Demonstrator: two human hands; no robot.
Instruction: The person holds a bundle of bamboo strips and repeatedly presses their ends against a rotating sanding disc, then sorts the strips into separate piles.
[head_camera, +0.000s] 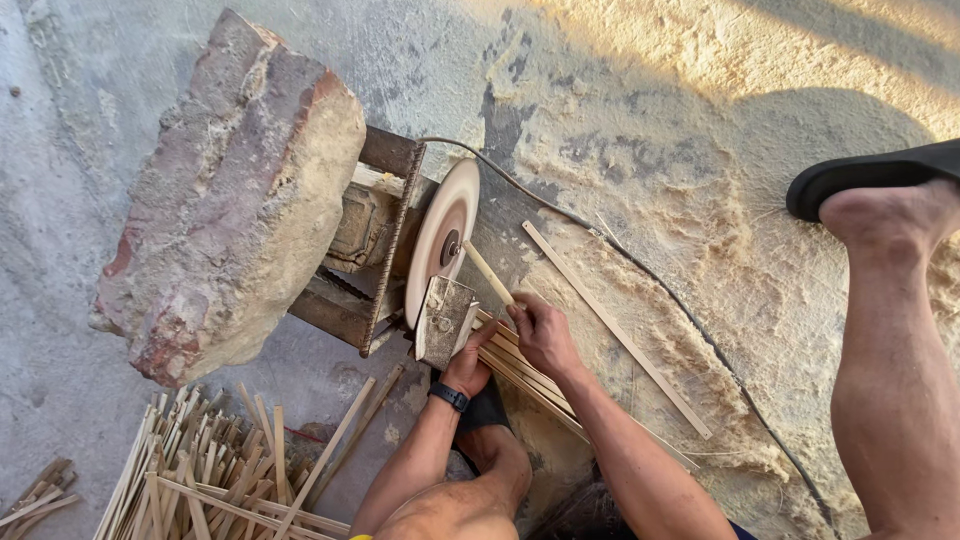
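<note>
So here the right hand (543, 335) is closed around a thin pale bamboo stick (487, 272), with the stick's tip up near the face of the round cream-coloured sanding disc (442, 240), and the rest of it angling back into the fist. The left hand (470, 362), black wristband on it, is pressed against the small grey metal block (443, 320) in front of the disc; I can't tell if those fingers are actually closed on anything. The stick looks light and stiff but probably snappy, so gripping it low near the middle seems sensible. More pale bamboo strips (530, 378) lie under the hands, and a loose heap of cut sticks (215, 470) sits on the floor to the left. No containers anywhere, just piles on the dusty concrete floor (640, 90).
</note>
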